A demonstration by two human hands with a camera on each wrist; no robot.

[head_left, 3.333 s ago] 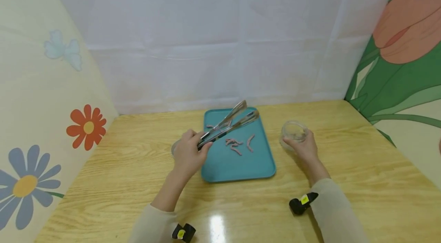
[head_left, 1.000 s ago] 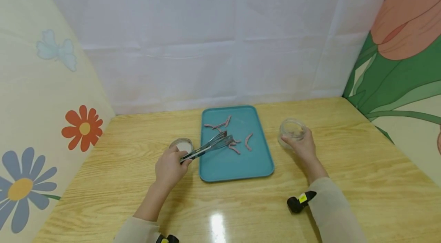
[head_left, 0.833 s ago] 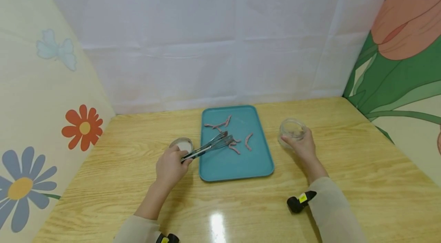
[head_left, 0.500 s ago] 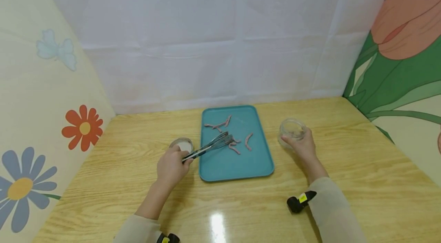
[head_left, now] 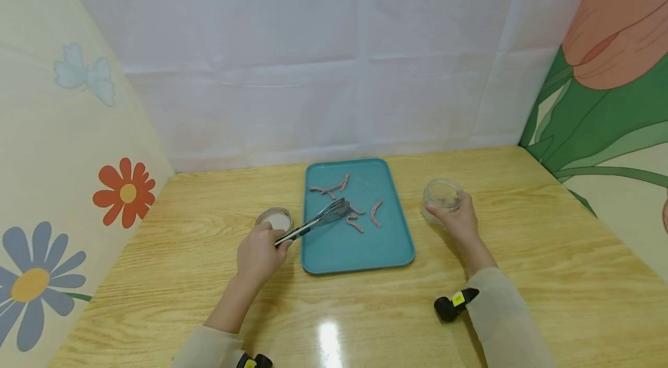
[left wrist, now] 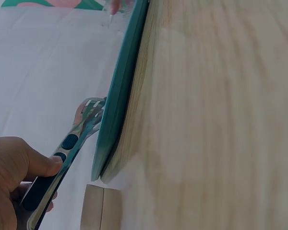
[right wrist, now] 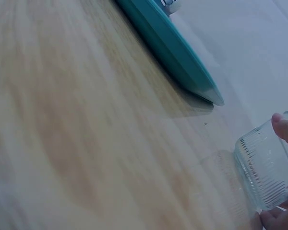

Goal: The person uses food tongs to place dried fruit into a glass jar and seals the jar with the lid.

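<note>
My left hand [head_left: 261, 255] grips a pair of metal tongs [head_left: 308, 227] by their black-trimmed handles. The tongs reach over the left edge of the blue tray [head_left: 365, 252], their ends nearly together at a cluster of thin pink meat strips [head_left: 355, 223]. Part of that cluster is hidden behind the tongs' ends. More strips [head_left: 334, 187] lie toward the tray's back left, and one curved strip [head_left: 376, 214] lies apart on the right. My right hand [head_left: 461, 221] holds a clear glass cup [head_left: 442, 193] on the table right of the tray; the right wrist view shows its ribbed side [right wrist: 261, 167].
A round dish [head_left: 276, 219] with a white inside stands left of the tray, partly behind my left hand. The wooden table [head_left: 376, 316] ends at a white cloth backdrop [head_left: 292, 66], with painted panels at both sides.
Over the last seconds my left hand has lowered the tongs toward the near left, onto the middle strips. Their ends have since drawn closer together. My right hand stays on the glass cup.
</note>
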